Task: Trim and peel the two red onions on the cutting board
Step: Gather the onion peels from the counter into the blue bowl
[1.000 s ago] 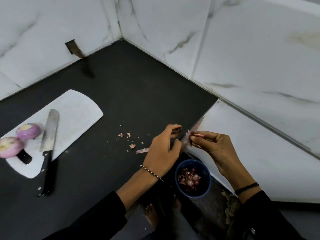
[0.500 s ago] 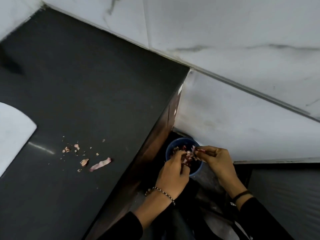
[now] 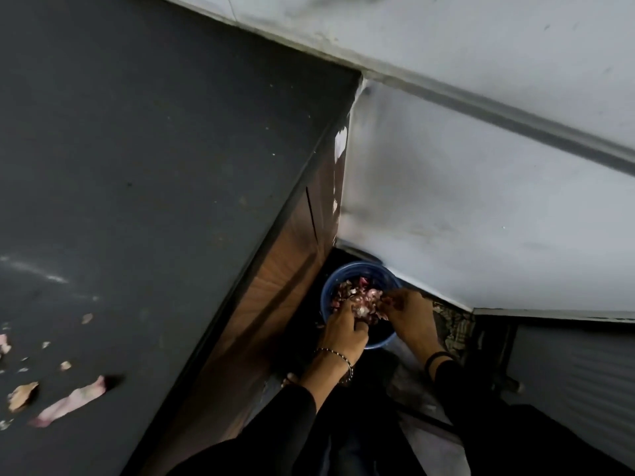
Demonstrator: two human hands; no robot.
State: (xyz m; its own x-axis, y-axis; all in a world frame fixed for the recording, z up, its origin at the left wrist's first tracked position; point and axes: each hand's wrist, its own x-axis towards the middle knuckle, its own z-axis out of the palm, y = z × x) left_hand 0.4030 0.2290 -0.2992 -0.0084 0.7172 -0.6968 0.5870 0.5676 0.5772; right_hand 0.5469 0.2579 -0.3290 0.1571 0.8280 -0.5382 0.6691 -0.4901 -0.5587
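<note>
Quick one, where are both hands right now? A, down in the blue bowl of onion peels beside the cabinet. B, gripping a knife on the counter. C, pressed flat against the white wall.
A: the left hand and the right hand both reach into the blue bowl, with their fingers among the onion peels, below the edge of the dark counter.

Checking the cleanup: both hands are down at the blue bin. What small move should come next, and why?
Probably let go of any peel and lift both hands up to the counter. The left hand and right hand reach into the peel in the bin, their grip too blurred to tell, while scraps lie on the counter.
</note>
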